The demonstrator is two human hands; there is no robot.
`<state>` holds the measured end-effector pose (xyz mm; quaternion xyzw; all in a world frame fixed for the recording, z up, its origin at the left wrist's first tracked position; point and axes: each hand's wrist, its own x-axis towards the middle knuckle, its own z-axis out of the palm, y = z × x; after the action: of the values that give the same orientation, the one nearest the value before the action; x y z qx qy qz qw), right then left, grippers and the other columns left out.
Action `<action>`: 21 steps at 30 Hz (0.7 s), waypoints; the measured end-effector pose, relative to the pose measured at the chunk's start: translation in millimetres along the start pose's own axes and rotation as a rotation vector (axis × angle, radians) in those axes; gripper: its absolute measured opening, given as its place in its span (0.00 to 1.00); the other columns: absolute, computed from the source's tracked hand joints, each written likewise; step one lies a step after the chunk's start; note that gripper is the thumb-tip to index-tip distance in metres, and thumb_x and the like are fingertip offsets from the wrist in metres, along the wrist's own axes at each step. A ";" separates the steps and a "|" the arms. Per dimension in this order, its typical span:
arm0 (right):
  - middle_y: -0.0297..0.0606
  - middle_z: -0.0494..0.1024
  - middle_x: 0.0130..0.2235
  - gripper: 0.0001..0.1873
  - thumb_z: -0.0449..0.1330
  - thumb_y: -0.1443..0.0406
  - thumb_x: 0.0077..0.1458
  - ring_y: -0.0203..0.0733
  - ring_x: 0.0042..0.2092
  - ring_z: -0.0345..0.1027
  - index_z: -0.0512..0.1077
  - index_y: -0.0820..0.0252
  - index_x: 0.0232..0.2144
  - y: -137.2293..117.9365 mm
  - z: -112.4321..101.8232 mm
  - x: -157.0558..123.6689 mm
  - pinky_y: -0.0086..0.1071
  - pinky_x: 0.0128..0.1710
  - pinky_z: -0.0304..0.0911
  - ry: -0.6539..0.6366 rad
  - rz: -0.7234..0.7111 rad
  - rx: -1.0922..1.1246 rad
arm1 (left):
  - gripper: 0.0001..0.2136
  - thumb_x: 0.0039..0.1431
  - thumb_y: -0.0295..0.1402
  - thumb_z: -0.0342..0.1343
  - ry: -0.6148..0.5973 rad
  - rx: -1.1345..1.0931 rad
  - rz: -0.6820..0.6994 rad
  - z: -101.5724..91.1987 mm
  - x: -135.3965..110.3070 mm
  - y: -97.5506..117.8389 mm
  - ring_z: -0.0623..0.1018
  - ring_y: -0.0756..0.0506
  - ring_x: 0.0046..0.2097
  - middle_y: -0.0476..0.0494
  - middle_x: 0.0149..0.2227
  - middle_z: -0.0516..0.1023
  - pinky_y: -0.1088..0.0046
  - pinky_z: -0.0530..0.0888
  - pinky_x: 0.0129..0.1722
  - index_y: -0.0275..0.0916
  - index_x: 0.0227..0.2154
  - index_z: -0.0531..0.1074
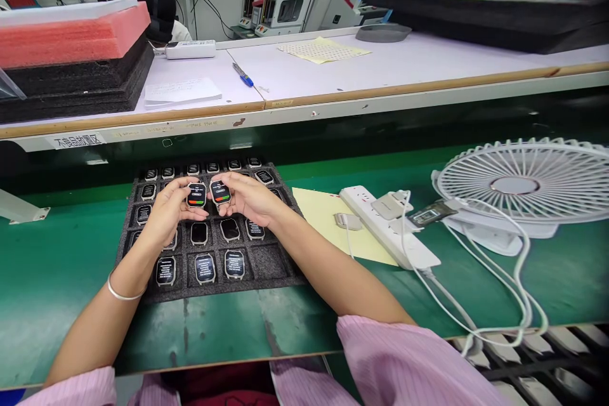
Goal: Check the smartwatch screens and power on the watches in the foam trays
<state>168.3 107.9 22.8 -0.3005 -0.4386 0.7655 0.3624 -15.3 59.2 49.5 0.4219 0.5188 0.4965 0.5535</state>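
While in hand (166, 210), lit watches (196, 195)

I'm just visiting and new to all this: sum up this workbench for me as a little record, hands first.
Left hand: holds a silver-rimmed, square-faced watch
Right hand: holds a second silver-rimmed watch
Held screens: both lit, red and green near the bottom
Below hands: dark grey foam tray with square compartments, many holding watches
Right of tray: pale yellow paper sheet, white plastic power strip, round white fan
Work surface: green benchtop
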 end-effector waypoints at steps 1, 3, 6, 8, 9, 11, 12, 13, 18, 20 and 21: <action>0.37 0.81 0.33 0.06 0.58 0.62 0.67 0.35 0.22 0.75 0.70 0.59 0.42 -0.2 0.6 -0.1 0.24 0.21 0.68 0.010 0.001 -0.003 | 0.17 0.54 0.33 0.55 -0.003 -0.009 -0.001 -0.2 -0.1 0.5 0.82 0.45 0.25 0.45 0.31 0.80 0.70 0.82 0.26 0.34 0.47 0.70; 0.37 0.81 0.32 0.06 0.57 0.63 0.68 0.36 0.23 0.76 0.70 0.59 0.43 -0.9 1.6 -0.5 0.23 0.20 0.68 0.037 -0.009 -0.011 | 0.17 0.54 0.33 0.56 -0.008 -0.021 0.008 -1.0 0.0 1.0 0.82 0.45 0.25 0.44 0.32 0.80 0.69 0.82 0.26 0.35 0.46 0.70; 0.36 0.81 0.32 0.07 0.60 0.62 0.66 0.36 0.24 0.77 0.70 0.58 0.43 -2.0 1.8 -1.5 0.23 0.21 0.68 0.053 -0.050 -0.031 | 0.17 0.53 0.34 0.57 -0.018 -0.025 0.034 -2.7 0.9 0.0 0.82 0.45 0.25 0.45 0.33 0.81 0.69 0.82 0.27 0.36 0.46 0.70; 0.36 0.81 0.34 0.10 0.64 0.62 0.62 0.36 0.25 0.77 0.70 0.58 0.43 -1.9 1.1 -2.3 0.23 0.22 0.68 0.039 -0.085 -0.053 | 0.17 0.53 0.35 0.58 -0.025 -0.023 0.042 -3.5 1.5 -1.2 0.82 0.45 0.26 0.46 0.33 0.81 0.69 0.82 0.29 0.37 0.46 0.70; 0.36 0.81 0.34 0.11 0.66 0.62 0.60 0.35 0.25 0.77 0.70 0.58 0.43 -1.5 0.5 -2.6 0.23 0.22 0.69 0.029 -0.103 -0.067 | 0.17 0.52 0.35 0.59 -0.025 -0.020 0.044 -3.7 1.7 -1.9 0.82 0.45 0.26 0.46 0.33 0.80 0.69 0.82 0.29 0.37 0.46 0.71; 0.36 0.81 0.36 0.16 0.69 0.62 0.56 0.34 0.26 0.76 0.70 0.58 0.43 0.0 -0.5 -2.8 0.22 0.23 0.68 0.016 -0.143 -0.095 | 0.18 0.52 0.35 0.59 -0.014 -0.006 0.054 -3.3 1.7 -3.2 0.82 0.46 0.26 0.47 0.33 0.80 0.69 0.82 0.29 0.37 0.46 0.71; 0.36 0.82 0.36 0.17 0.70 0.63 0.54 0.33 0.25 0.75 0.70 0.58 0.43 1.0 -1.0 -2.7 0.22 0.22 0.68 0.014 -0.160 -0.107 | 0.18 0.52 0.35 0.60 -0.005 0.005 0.065 -2.9 1.5 -3.8 0.82 0.46 0.25 0.48 0.32 0.79 0.70 0.82 0.29 0.37 0.46 0.71; 0.36 0.82 0.36 0.19 0.71 0.63 0.52 0.33 0.25 0.75 0.69 0.58 0.43 2.0 -1.4 -2.5 0.21 0.22 0.67 0.014 -0.171 -0.118 | 0.17 0.51 0.35 0.61 0.003 0.019 0.078 -2.3 1.2 -4.4 0.82 0.47 0.25 0.50 0.30 0.78 0.71 0.82 0.28 0.37 0.45 0.71; 0.35 0.81 0.35 0.16 0.66 0.68 0.53 0.33 0.25 0.75 0.69 0.59 0.44 3.6 -0.9 -1.4 0.23 0.23 0.69 0.013 -0.167 -0.115 | 0.20 0.46 0.35 0.67 -0.001 0.075 0.148 0.3 -1.4 -6.1 0.77 0.52 0.21 0.51 0.30 0.78 0.77 0.76 0.22 0.37 0.42 0.70; 0.35 0.81 0.35 0.18 0.63 0.71 0.52 0.36 0.28 0.78 0.68 0.58 0.46 1.9 -0.1 -3.0 0.26 0.27 0.72 0.005 -0.162 -0.089 | 0.24 0.44 0.33 0.68 -0.031 0.066 0.163 0.7 -3.1 -5.6 0.76 0.53 0.22 0.50 0.32 0.79 0.78 0.76 0.23 0.37 0.45 0.69; 0.34 0.80 0.36 0.20 0.63 0.72 0.51 0.36 0.30 0.78 0.68 0.58 0.47 0.7 0.0 -4.8 0.27 0.29 0.73 -0.002 -0.163 -0.077 | 0.26 0.43 0.32 0.69 -0.055 0.058 0.166 1.0 -4.3 -5.1 0.77 0.53 0.24 0.49 0.34 0.79 0.77 0.77 0.25 0.37 0.47 0.69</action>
<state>170.7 103.7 22.9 -0.2765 -0.4912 0.7163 0.4113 -13.6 54.2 45.2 0.4927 0.4807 0.5135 0.5123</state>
